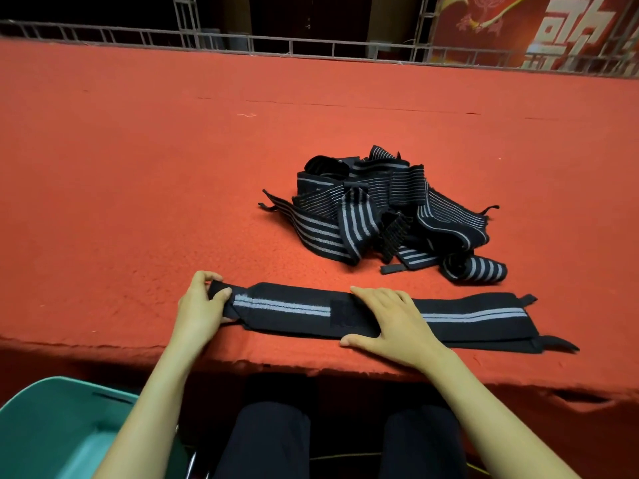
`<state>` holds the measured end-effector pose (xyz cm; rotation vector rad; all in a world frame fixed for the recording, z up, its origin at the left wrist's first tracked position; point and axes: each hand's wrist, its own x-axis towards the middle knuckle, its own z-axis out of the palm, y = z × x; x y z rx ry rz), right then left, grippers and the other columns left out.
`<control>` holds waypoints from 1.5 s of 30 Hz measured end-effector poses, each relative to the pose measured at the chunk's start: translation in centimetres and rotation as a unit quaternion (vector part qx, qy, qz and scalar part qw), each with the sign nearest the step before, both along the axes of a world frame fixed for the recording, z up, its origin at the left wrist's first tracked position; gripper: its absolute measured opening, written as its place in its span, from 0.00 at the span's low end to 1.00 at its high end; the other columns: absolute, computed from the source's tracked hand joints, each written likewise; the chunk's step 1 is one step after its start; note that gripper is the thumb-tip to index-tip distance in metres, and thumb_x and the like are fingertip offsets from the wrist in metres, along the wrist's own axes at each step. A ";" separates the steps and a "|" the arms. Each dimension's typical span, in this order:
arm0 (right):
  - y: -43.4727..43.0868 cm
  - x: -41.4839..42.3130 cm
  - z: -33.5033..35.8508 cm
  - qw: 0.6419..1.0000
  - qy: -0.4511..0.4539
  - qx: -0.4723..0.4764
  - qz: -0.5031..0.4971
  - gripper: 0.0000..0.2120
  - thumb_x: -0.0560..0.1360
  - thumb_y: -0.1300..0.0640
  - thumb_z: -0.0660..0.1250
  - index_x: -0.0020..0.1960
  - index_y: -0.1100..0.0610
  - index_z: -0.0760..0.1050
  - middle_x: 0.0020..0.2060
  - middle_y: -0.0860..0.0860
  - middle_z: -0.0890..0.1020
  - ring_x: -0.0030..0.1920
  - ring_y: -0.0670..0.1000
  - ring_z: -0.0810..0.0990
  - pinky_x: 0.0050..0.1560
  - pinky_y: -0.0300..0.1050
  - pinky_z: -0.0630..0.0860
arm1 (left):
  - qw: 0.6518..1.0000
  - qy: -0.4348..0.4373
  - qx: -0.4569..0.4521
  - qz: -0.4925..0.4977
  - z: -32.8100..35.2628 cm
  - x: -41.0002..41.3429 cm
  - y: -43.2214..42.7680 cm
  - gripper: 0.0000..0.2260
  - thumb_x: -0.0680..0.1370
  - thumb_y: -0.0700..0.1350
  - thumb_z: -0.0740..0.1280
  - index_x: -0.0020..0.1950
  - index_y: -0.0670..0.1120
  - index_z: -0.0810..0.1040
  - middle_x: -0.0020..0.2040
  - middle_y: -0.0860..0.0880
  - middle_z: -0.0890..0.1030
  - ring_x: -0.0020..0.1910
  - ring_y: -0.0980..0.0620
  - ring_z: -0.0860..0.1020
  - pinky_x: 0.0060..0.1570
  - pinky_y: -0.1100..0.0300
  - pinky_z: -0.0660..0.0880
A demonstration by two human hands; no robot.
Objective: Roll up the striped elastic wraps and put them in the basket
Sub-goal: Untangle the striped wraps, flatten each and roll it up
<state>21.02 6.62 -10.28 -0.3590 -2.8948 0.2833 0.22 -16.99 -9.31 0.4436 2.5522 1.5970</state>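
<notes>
left hand (pixel 198 305) pinches wrap (pixel 287 304) end, right hand (pixel 394 323) spread flat mid-wrap; wrap along table (pixel 138 202) edge; banner (pixel 501 25) text cropped.

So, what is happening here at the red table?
A person seems about to roll one striped wrap, laid flat along the table near its front edge. The left hand pinches its left end; the right hand presses flat on its middle. A pile of more wraps lies behind, and the green basket stands at lower left.

red felt table (pixel 138 188), metal railing (pixel 242 41), red banner (pixel 501 25)
</notes>
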 end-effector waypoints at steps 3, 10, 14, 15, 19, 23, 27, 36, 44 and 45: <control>-0.1 -0.2 0.0 1.000 -0.006 0.004 -0.006 0.49 0.64 0.21 0.49 0.76 0.50 0.59 0.68 0.45 0.70 0.68 0.46 0.65 0.70 0.44 0.55 | 0.999 0.019 -0.027 -0.001 0.1 0.1 0.1 0.07 0.78 0.37 0.64 0.54 0.45 0.71 0.52 0.44 0.75 0.49 0.44 0.77 0.32 0.58 0.78; -0.5 -0.6 -0.2 1.000 -0.004 0.000 -0.001 0.51 0.64 0.19 0.46 0.75 0.51 0.60 0.67 0.46 0.72 0.67 0.48 0.67 0.70 0.45 0.56 | 0.992 0.097 -0.084 0.003 0.0 -0.1 0.1 0.08 0.76 0.37 0.67 0.54 0.42 0.72 0.53 0.42 0.77 0.56 0.43 0.74 0.50 0.56 0.66; -0.3 -0.6 -0.7 1.000 0.015 -0.003 0.000 0.49 0.65 0.20 0.49 0.74 0.52 0.62 0.65 0.45 0.73 0.66 0.47 0.69 0.68 0.46 0.58 | 0.993 0.092 -0.080 0.010 -0.1 0.0 -0.5 0.13 0.75 0.40 0.70 0.57 0.43 0.72 0.51 0.43 0.79 0.52 0.43 0.76 0.49 0.55 0.69; -0.3 -0.6 -0.7 1.000 0.016 0.000 0.000 0.49 0.65 0.20 0.48 0.74 0.52 0.63 0.65 0.45 0.73 0.66 0.48 0.70 0.68 0.46 0.59 | 0.993 0.089 -0.076 0.010 -0.2 -0.1 -0.7 0.15 0.74 0.41 0.70 0.58 0.43 0.72 0.51 0.44 0.79 0.51 0.44 0.76 0.48 0.56 0.69; -1.0 -1.6 -0.1 1.000 -0.005 -0.003 0.009 0.48 0.65 0.20 0.46 0.74 0.50 0.62 0.69 0.45 0.69 0.69 0.48 0.65 0.70 0.45 0.55 | 0.995 0.075 -0.069 0.010 -0.3 0.0 -1.1 0.18 0.73 0.40 0.72 0.61 0.43 0.71 0.52 0.45 0.79 0.52 0.45 0.77 0.49 0.58 0.69; -3.7 -4.8 0.5 0.995 -0.034 -0.055 0.078 0.44 0.68 0.23 0.44 0.76 0.48 0.58 0.74 0.47 0.62 0.74 0.50 0.58 0.74 0.51 0.54 | 0.991 0.101 -0.092 0.012 -0.6 0.2 -1.2 0.19 0.72 0.37 0.73 0.61 0.41 0.73 0.55 0.43 0.77 0.52 0.47 0.75 0.52 0.59 0.69; -6.6 -8.8 0.7 0.984 -0.038 -0.076 0.159 0.31 0.77 0.35 0.57 0.76 0.46 0.58 0.76 0.48 0.58 0.76 0.52 0.53 0.75 0.53 0.50 | 0.991 0.089 -0.100 -0.001 -0.5 0.0 -1.3 0.17 0.71 0.35 0.72 0.58 0.44 0.76 0.54 0.45 0.74 0.48 0.50 0.74 0.53 0.59 0.69; -8.1 -10.9 -0.5 0.979 -0.039 -0.084 0.181 0.25 0.79 0.37 0.55 0.74 0.41 0.60 0.75 0.47 0.60 0.76 0.51 0.53 0.74 0.54 0.51 | 0.962 0.118 -0.245 -0.007 -0.8 -1.1 -1.8 0.09 0.75 0.37 0.67 0.52 0.44 0.83 0.55 0.42 0.77 0.57 0.40 0.74 0.61 0.53 0.66; -8.3 -10.7 -0.7 0.978 -0.009 -0.117 0.171 0.24 0.78 0.38 0.57 0.71 0.44 0.65 0.75 0.45 0.61 0.76 0.49 0.54 0.75 0.52 0.48 | 0.936 0.128 -0.301 -0.131 0.4 -1.7 -1.1 0.14 0.81 0.47 0.60 0.66 0.56 0.73 0.64 0.56 0.71 0.63 0.51 0.64 0.55 0.57 0.55; -8.2 -10.7 -0.8 0.978 -0.001 -0.125 0.166 0.24 0.77 0.37 0.58 0.70 0.45 0.67 0.74 0.44 0.62 0.75 0.48 0.55 0.75 0.51 0.49 | 0.930 0.132 -0.312 -0.143 0.4 -1.8 -1.1 0.15 0.82 0.47 0.57 0.67 0.59 0.71 0.62 0.59 0.70 0.60 0.53 0.63 0.52 0.58 0.53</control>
